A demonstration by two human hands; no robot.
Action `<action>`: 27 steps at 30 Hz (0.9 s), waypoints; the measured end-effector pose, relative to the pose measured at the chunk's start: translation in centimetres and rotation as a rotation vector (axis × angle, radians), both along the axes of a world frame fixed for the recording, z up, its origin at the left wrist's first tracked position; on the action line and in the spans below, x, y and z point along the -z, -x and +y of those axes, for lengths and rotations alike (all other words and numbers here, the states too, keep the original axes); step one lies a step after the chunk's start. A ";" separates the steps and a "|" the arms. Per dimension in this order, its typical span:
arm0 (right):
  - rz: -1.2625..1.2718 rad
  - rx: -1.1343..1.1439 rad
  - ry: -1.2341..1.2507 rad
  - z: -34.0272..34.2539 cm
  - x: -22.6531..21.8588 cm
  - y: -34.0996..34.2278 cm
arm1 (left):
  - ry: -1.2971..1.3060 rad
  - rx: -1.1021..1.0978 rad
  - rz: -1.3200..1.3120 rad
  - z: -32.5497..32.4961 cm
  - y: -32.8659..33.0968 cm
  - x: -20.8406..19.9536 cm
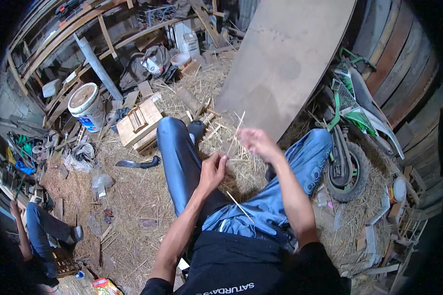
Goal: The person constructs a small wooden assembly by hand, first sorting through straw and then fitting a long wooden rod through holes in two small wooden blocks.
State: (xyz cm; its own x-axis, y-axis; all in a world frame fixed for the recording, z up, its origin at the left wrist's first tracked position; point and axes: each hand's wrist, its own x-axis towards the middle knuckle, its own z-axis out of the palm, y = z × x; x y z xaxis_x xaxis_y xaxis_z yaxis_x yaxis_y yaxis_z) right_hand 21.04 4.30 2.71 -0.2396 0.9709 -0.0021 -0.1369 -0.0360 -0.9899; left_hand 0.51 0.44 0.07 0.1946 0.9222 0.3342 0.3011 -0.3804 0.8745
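My left hand (pixel 213 171) is closed, its thumb and fingers pinching a thin pale strip (pixel 237 129), which looks like split bamboo or wood. The strip slants up and away from the fingertips, between my knees. My right hand (pixel 259 144) is just right of the strip and smeared by motion, so whether it grips anything does not show. Across my lap lies another thin pale stick (pixel 240 207). A knife with a dark blade and curved handle (pixel 139 162) rests on the ground left of my left leg.
Wood shavings cover the ground. Left stand a wooden block (pixel 143 129) and a white bucket (pixel 86 104). A large board (pixel 285 59) leans ahead. A green-and-white dirt bike (pixel 347 128) is at the right. Another person's leg (pixel 47 236) shows at lower left.
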 end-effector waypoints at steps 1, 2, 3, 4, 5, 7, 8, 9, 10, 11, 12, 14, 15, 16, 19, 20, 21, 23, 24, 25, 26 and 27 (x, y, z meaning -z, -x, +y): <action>-0.088 -0.106 0.056 0.0 0.4 1.1 | 0.010 0.006 0.035 0.0 0.2 -0.1; -0.174 -0.203 0.120 -0.4 0.5 2.0 | 0.026 0.019 0.073 -0.1 0.3 -0.2; -0.172 -0.192 0.107 -0.5 0.2 2.5 | 0.023 0.017 0.052 -0.3 0.2 -0.4; -0.164 -0.093 0.098 -0.1 -0.4 2.5 | -0.014 0.011 0.066 -0.3 0.3 -0.4; -0.153 0.017 0.100 0.4 -0.8 1.9 | -0.041 0.017 0.081 -0.5 0.4 -0.2; -0.059 0.134 0.062 1.6 -1.4 -0.3 | -0.072 0.059 0.104 -1.0 0.5 -0.3; -0.052 0.124 0.092 1.7 -1.1 -0.7 | -0.086 0.057 0.100 -0.9 0.6 0.0; -0.044 0.114 0.123 1.6 -0.8 -1.0 | -0.100 0.055 0.097 -0.8 0.6 0.4; -0.041 0.100 0.151 1.6 -1.2 -1.0 | -0.115 0.048 0.089 -0.5 0.6 0.6; -0.082 0.064 0.087 0.9 -0.8 0.1 | -0.067 0.064 0.107 -0.6 0.6 0.4; -0.096 -0.041 0.045 0.2 -0.1 0.9 | -0.069 0.060 0.087 -0.7 0.4 0.2; -0.120 -0.218 0.139 -1.2 -0.1 3.0 | -0.085 0.048 0.055 -0.5 0.2 -0.5; -0.152 -0.198 0.105 -0.8 0.3 2.5 | -0.068 0.057 0.061 -0.4 0.1 -0.5; -0.180 -0.181 0.071 -0.3 0.4 2.0 | -0.049 0.064 0.071 -0.6 0.3 -0.4; -0.224 -0.164 0.066 0.6 0.0 1.3 | -0.069 0.064 0.062 -0.2 0.4 -0.1; -0.235 -0.167 0.080 0.7 -0.4 1.2 | -0.088 0.059 0.050 0.1 0.4 0.0; -0.233 -0.140 0.058 0.6 -0.2 1.7 | -0.072 0.060 0.061 0.1 0.5 0.1; -0.230 -0.091 0.062 -0.3 0.1 2.6 | -0.034 0.065 0.078 -0.1 0.5 -0.4; -0.228 -0.067 0.063 -0.8 0.2 3.1 | -0.026 0.057 0.070 -0.1 0.4 -0.3; -0.187 -0.120 -0.027 -1.6 0.1 4.1 | -0.019 0.049 0.067 -0.2 0.4 -0.3; -0.175 -0.076 -0.006 -1.2 0.3 3.8 | -0.013 0.041 0.064 -0.3 0.4 -0.3; -0.163 -0.032 0.014 -0.5 0.7 3.0 | -0.013 0.034 0.058 -0.3 0.4 -0.3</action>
State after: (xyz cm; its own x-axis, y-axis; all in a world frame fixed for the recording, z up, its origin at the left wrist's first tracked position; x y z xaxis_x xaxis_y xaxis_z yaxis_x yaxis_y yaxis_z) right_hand 18.01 3.81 2.01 -0.2658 0.9623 -0.0573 0.0267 -0.0521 -0.9983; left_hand 0.13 0.14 0.41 0.2448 0.9104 0.3335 0.3384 -0.4026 0.8505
